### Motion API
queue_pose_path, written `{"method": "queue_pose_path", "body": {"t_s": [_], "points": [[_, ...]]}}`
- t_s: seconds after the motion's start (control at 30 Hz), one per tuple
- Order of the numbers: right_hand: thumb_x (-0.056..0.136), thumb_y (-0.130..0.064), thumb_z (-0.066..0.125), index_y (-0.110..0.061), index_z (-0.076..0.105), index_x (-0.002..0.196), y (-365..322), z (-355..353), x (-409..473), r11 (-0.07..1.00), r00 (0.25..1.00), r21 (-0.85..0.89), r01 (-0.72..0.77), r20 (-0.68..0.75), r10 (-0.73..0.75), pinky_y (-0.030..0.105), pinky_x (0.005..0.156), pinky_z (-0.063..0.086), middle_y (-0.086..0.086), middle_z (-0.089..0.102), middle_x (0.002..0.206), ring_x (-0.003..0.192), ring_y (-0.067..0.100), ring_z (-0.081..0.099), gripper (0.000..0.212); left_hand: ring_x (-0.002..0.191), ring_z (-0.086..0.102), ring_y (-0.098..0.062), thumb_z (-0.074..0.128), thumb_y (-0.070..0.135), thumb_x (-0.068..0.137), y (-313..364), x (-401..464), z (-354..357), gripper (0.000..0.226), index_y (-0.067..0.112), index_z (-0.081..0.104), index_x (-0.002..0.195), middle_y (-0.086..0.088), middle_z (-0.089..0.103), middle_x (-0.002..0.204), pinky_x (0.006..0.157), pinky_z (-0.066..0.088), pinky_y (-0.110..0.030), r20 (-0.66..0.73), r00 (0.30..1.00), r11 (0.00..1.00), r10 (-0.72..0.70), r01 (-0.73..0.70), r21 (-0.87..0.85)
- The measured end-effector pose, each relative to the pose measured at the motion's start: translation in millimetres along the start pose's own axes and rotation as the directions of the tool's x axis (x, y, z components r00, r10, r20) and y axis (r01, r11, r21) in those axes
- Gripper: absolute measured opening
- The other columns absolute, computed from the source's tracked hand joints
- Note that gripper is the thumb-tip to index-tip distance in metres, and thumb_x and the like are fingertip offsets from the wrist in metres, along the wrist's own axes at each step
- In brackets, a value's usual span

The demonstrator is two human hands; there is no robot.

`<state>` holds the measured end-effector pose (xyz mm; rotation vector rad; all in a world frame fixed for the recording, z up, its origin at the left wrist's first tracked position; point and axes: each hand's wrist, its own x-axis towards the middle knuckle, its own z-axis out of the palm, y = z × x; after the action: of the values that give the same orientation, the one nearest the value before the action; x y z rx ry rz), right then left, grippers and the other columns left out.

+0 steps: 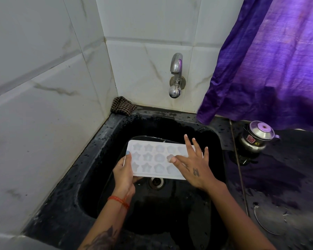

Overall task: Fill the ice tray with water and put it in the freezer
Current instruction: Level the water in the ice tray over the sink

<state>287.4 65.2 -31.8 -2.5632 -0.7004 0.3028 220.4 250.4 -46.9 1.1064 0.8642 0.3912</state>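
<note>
A white ice tray (152, 159) with star and flower shaped cups is held level over the black sink (105, 134), above the drain (156, 181). My left hand (124, 174) grips its left end, thumb on top. My right hand (193, 165) lies flat on the tray's right part, fingers spread and straight. The chrome tap (176, 74) sticks out of the tiled wall above the sink; no water runs from it. I cannot tell whether the cups hold water.
A checked cloth (122, 105) sits in the sink's back left corner. A purple curtain (271, 56) hangs at the right. A small steel pot with a lid (257, 138) stands on the wet black counter (287, 177). White tiled walls close the left and back.
</note>
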Motion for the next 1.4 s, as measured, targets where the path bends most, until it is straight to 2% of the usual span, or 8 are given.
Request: {"method": "queue_pose_path", "body": {"t_s": [0.13,0.3,0.43,0.73,0.87,1.0,1.13,1.4], "points": [[0.092,-0.064,0.019,-0.044,0.060,0.118,0.7,2.9,2.1,1.000,1.000,-0.008,-0.003,-0.012,0.003,0.052,0.110,-0.023,-0.005,-0.020,0.159,0.144,0.018,-0.025,0.052,0.075,0.066,-0.018,0.053,0.036,0.095,-0.6,0.1,1.3,0.020,0.019,0.061,0.087,-0.003,0.068,0.086,0.059,0.056,-0.034,0.007,1.000,1.000,-0.004,0.004,0.005],[0.083,-0.073,0.010,-0.040,0.064,0.108,-3.2,4.2,2.5,0.997,0.994,0.053,0.048,-0.099,-0.043,0.050,0.115,-0.015,-0.006,-0.014,0.159,0.146,0.017,-0.018,0.068,0.077,0.066,-0.019,0.053,0.034,0.095,0.6,0.5,1.2,0.019,0.018,0.062,0.091,-0.004,0.068,0.088,0.067,0.057,-0.039,0.012,1.000,1.000,-0.015,0.016,-0.002],[0.082,-0.074,0.011,-0.042,0.061,0.110,-12.4,6.8,4.0,0.993,0.990,0.070,0.094,-0.115,-0.086,0.049,0.115,-0.014,-0.008,-0.015,0.159,0.147,0.017,-0.017,0.065,0.077,0.065,-0.019,0.053,0.033,0.095,0.0,-1.5,3.4,0.019,0.019,0.061,0.086,-0.004,0.068,0.087,0.068,0.057,-0.038,0.017,1.000,1.000,-0.009,0.010,-0.011],[0.083,-0.071,0.008,-0.048,0.050,0.129,-19.9,15.7,7.3,0.998,0.997,-0.024,0.066,0.040,-0.065,0.052,0.111,-0.024,-0.006,-0.023,0.158,0.143,0.016,-0.028,0.066,0.075,0.066,-0.018,0.051,0.032,0.096,0.9,-3.4,5.1,0.020,0.018,0.063,0.088,-0.003,0.068,0.085,0.062,0.055,-0.034,0.032,0.999,1.000,0.012,-0.012,-0.004],[0.082,-0.071,0.008,-0.047,0.053,0.126,-19.2,13.5,6.3,0.997,0.997,-0.026,0.068,0.040,-0.067,0.052,0.111,-0.023,-0.006,-0.021,0.158,0.143,0.017,-0.028,0.068,0.076,0.066,-0.019,0.051,0.031,0.096,2.0,-4.3,6.1,0.019,0.019,0.062,0.085,-0.004,0.068,0.087,0.063,0.055,-0.034,0.034,0.999,1.000,0.003,-0.003,-0.006],[0.081,-0.071,0.005,-0.045,0.057,0.122,-17.5,8.9,7.1,0.990,0.997,-0.119,0.080,0.008,-0.080,0.055,0.111,-0.021,-0.005,-0.021,0.158,0.144,0.020,-0.026,0.071,0.078,0.067,-0.019,0.051,0.035,0.096,0.5,-3.3,5.5,0.020,0.018,0.062,0.091,-0.004,0.068,0.089,0.056,0.054,-0.031,0.041,0.999,1.000,0.001,-0.001,0.016],[0.077,-0.075,-0.007,-0.044,0.057,0.116,-18.2,11.4,9.2,0.976,0.995,-0.203,0.082,-0.046,-0.093,0.059,0.110,-0.020,-0.004,-0.023,0.158,0.144,0.024,-0.027,0.082,0.079,0.067,-0.020,0.051,0.037,0.095,-1.0,-5.1,7.1,0.022,0.019,0.062,0.091,-0.004,0.069,0.089,0.053,0.054,-0.030,0.049,0.999,1.000,0.004,-0.005,0.018],[0.079,-0.074,0.004,-0.049,0.053,0.123,-21.0,14.5,6.5,0.992,0.996,-0.089,0.086,-0.004,-0.086,0.056,0.111,-0.021,-0.006,-0.022,0.158,0.143,0.020,-0.028,0.070,0.077,0.067,-0.018,0.051,0.037,0.095,0.9,-6.1,6.6,0.022,0.018,0.062,0.092,-0.003,0.069,0.088,0.052,0.054,-0.029,0.039,0.999,1.000,-0.006,0.006,0.012]]}}
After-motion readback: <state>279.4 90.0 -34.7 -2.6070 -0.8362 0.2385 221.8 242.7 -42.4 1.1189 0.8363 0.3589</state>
